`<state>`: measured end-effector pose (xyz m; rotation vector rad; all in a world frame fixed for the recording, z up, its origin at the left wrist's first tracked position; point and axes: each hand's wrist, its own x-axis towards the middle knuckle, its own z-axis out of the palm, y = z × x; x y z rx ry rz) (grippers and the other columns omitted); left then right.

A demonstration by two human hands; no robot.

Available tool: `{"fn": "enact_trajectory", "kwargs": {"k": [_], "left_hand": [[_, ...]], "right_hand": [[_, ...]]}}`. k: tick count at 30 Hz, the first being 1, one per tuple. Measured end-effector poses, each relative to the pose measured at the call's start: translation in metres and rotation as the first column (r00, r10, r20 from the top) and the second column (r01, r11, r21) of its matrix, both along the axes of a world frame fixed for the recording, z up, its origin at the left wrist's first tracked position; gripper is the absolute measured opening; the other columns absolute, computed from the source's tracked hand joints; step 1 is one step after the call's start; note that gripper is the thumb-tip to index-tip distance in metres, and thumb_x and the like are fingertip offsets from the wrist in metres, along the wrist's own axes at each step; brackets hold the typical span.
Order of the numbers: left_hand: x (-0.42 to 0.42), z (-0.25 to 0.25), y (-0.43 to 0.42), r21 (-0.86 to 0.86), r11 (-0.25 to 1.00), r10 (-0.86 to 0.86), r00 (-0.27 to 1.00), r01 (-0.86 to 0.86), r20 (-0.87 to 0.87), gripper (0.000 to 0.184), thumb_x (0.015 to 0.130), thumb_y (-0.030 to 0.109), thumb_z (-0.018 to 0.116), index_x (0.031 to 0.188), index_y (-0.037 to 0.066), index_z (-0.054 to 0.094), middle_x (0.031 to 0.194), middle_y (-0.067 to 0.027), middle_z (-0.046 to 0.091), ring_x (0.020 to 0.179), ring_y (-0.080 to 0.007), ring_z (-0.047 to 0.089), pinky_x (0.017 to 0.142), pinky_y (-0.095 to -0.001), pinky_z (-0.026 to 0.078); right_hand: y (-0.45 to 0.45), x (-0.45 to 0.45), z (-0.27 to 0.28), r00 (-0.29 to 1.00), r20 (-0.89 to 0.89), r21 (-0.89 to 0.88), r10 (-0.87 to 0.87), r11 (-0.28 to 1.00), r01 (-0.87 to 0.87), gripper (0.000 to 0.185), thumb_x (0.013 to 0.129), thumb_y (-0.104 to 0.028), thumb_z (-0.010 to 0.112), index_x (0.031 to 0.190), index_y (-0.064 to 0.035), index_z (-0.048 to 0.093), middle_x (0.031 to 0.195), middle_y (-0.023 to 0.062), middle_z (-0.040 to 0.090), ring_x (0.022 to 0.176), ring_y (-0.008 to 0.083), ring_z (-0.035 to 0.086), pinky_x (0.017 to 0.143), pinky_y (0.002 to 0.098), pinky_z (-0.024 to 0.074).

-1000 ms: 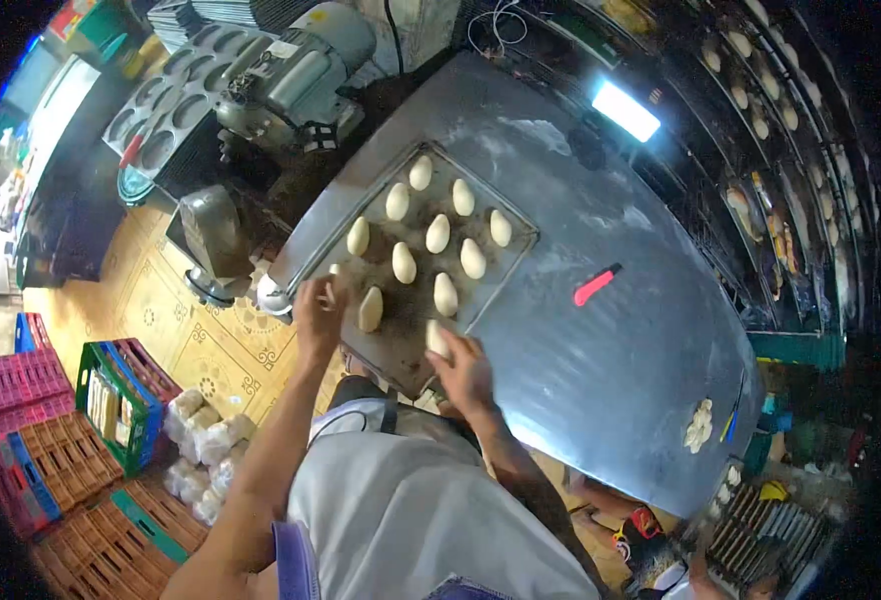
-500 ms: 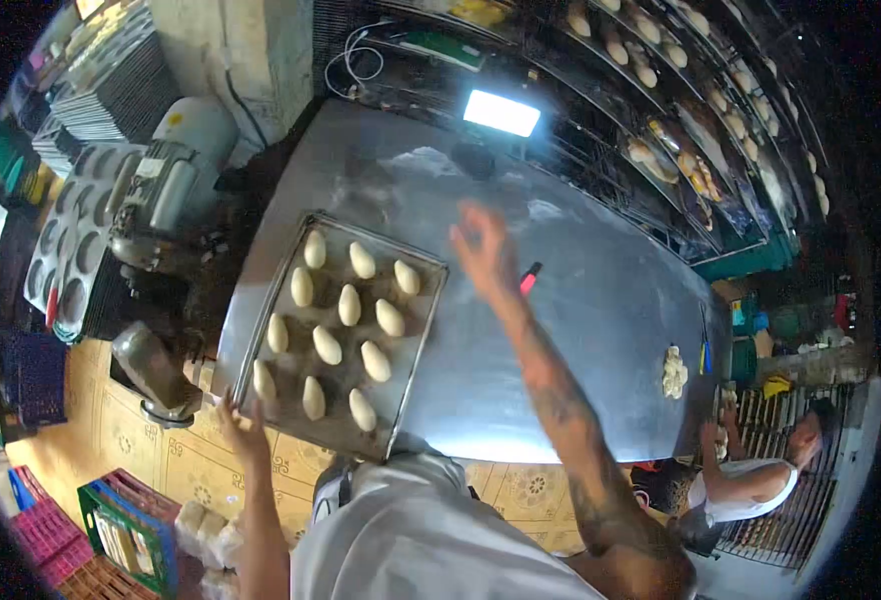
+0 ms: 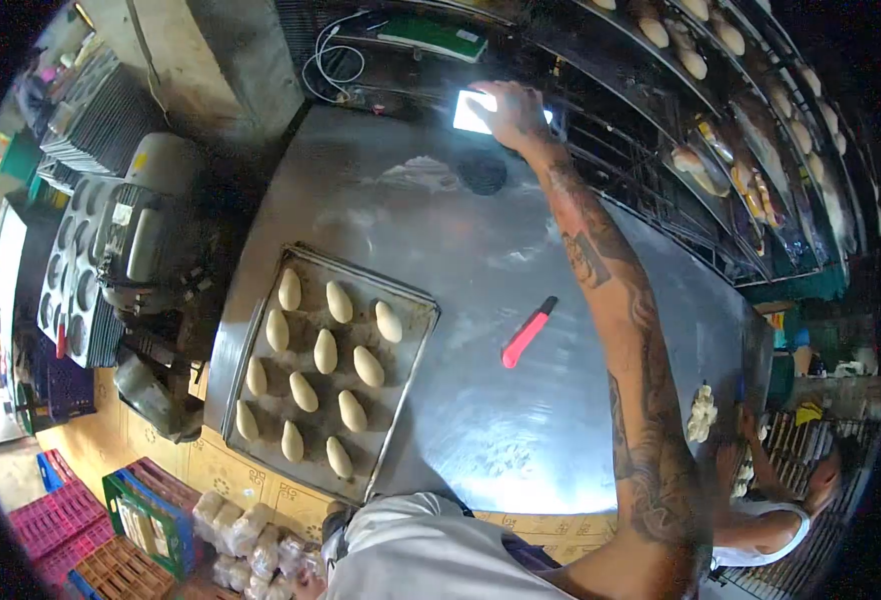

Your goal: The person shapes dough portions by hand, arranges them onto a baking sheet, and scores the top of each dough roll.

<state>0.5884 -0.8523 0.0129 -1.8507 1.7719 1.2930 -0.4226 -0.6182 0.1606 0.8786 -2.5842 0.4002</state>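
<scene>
At the table's back edge, my right hand (image 3: 517,118) reaches across a glowing white rectangular lamp (image 3: 470,113), with its fingers curled on it. Low in the view, only a blurred part of my left hand (image 3: 311,584) shows beside my shirt, near some plastic-wrapped packs (image 3: 246,530); its fingers cannot be made out. A metal baking tray (image 3: 409,385) holds rows of pale, oval dough pieces (image 3: 326,351). To the right of the tray, a red-handled box cutter (image 3: 528,338) lies on the metal table (image 3: 461,400).
A mixer (image 3: 146,240) and muffin pans (image 3: 73,260) stand at left, with plastic crates (image 3: 146,530) below. Racks of buns (image 3: 694,65) rise at upper right. A dough lump (image 3: 702,413) lies near the table's right end, beside another person (image 3: 761,530).
My right hand has moved from above the table up to the lamp. My left hand has left the tray's corner and dropped lower. The view has shifted, so the tray appears lower.
</scene>
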Motion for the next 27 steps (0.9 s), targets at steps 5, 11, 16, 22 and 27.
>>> {"fn": "enact_trajectory", "kwargs": {"k": [5,11,16,22,27], "left_hand": [[-0.017,0.012,0.008,0.091,0.994,0.056,0.997,-0.060,0.047,0.037,0.104,0.018,0.066,0.137,0.003,0.060,0.121,-0.0137,0.069,0.113,-0.0274,0.066,0.096,-0.0378,0.053],[-0.049,0.019,-0.016,0.086,0.987,0.135,0.991,-0.133,-0.021,0.034,0.104,0.019,0.065,0.135,0.005,0.061,0.117,-0.0125,0.069,0.110,-0.0271,0.067,0.093,-0.0380,0.054],[-0.066,0.020,-0.039,0.094,0.982,0.169,0.982,-0.162,-0.079,0.032,0.104,0.020,0.064,0.134,0.007,0.061,0.114,-0.0115,0.070,0.107,-0.0269,0.068,0.091,-0.0382,0.055],[-0.055,-0.004,-0.058,0.166,0.977,0.147,0.985,-0.131,-0.090,0.030,0.105,0.022,0.063,0.132,0.009,0.062,0.110,-0.0103,0.070,0.104,-0.0266,0.069,0.088,-0.0384,0.056],[-0.027,-0.051,-0.086,0.240,0.971,0.008,0.994,0.018,-0.105,0.028,0.105,0.023,0.062,0.130,0.011,0.062,0.107,-0.0093,0.070,0.102,-0.0264,0.070,0.085,-0.0386,0.056]], "right_hand": [[-0.002,0.001,-0.005,0.998,-0.056,-0.102,0.010,0.995,-0.016,0.042,0.100,-0.051,0.065,0.119,-0.0160,0.077,0.119,0.0095,0.077,0.116,0.0302,0.070,0.103,0.0510,0.0469],[-0.004,-0.001,-0.009,0.997,-0.076,-0.115,-0.013,0.993,0.004,0.041,0.099,-0.050,0.067,0.118,-0.0149,0.077,0.121,0.0097,0.077,0.114,0.0301,0.070,0.102,0.0493,0.0468],[-0.003,0.032,0.008,0.981,-0.190,-0.144,-0.047,0.989,0.020,0.042,0.099,-0.048,0.069,0.123,-0.0154,0.076,0.121,0.0105,0.076,0.114,0.0307,0.071,0.105,0.0493,0.0450],[0.006,0.165,0.038,0.986,0.097,-0.702,0.134,0.712,-0.028,0.037,0.100,-0.017,0.074,0.135,-0.0047,0.068,0.116,0.0128,0.076,0.110,0.0238,0.072,0.100,0.0424,0.0532],[0.010,0.360,0.178,0.970,-0.055,-0.856,0.236,0.489,-0.167,0.063,0.110,-0.045,0.053,0.142,0.0087,0.056,0.113,0.0219,0.075,0.105,0.0345,0.074,0.096,0.0492,0.0557]]}}
